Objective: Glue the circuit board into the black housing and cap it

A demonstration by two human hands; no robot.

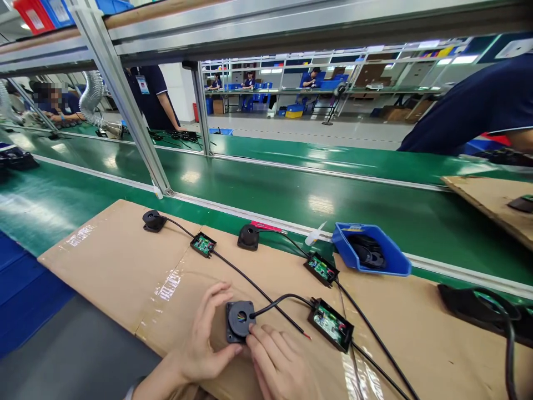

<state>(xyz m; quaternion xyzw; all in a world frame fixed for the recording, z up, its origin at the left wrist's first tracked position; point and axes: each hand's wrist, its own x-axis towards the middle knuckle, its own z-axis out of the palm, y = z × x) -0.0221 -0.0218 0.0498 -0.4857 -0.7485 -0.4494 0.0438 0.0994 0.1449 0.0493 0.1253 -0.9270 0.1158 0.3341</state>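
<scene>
My left hand (204, 339) curls around a small black round sensor housing (239, 320) on the cardboard sheet (116, 266), thumb and fingers gripping its left side. My right hand (278, 364) presses its fingertips against the housing's lower right edge. A black cable runs from the housing to a green circuit board in a black case (331, 324). Two more housing-and-board sets lie farther back: housing (154, 220) with board (203, 244), and housing (249, 237) with board (321, 269).
A blue bin (370, 250) holding black round parts sits at the edge of the green conveyor belt (270, 189). A black tray (483, 308) lies at right. An aluminium frame post (120, 100) rises ahead. Other people work beyond the belt.
</scene>
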